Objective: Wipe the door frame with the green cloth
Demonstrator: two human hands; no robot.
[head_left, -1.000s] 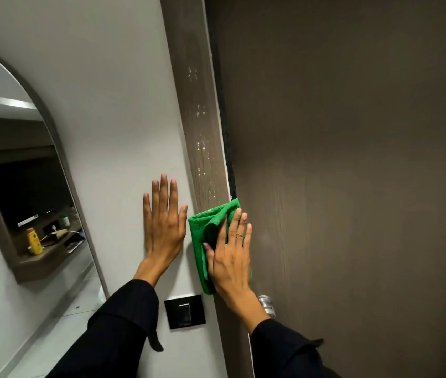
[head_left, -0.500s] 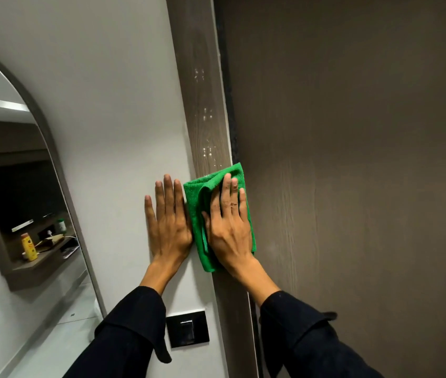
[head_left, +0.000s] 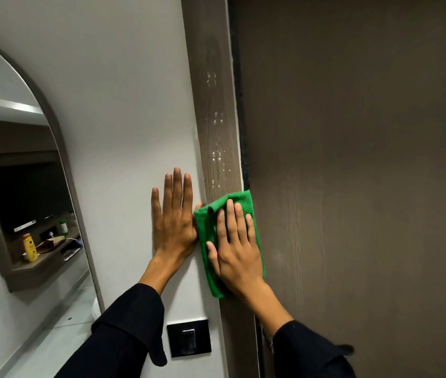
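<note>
1. Green cloth [head_left: 208, 236] is pressed flat against the door frame [head_left: 216, 132] by the right hand [head_left: 237, 249], fingers spread, so it rubs hard.
2. Nothing is held by the left hand [head_left: 174, 216]; it is laid open on the white wall [head_left: 123, 105] just beside, likely for steady balance.
3. The folded cloth is stretched up and down, along the frame's length, its top end pointed at the white specks [head_left: 217, 154] above.
4. A black switch [head_left: 189, 338] is seen below.
</note>
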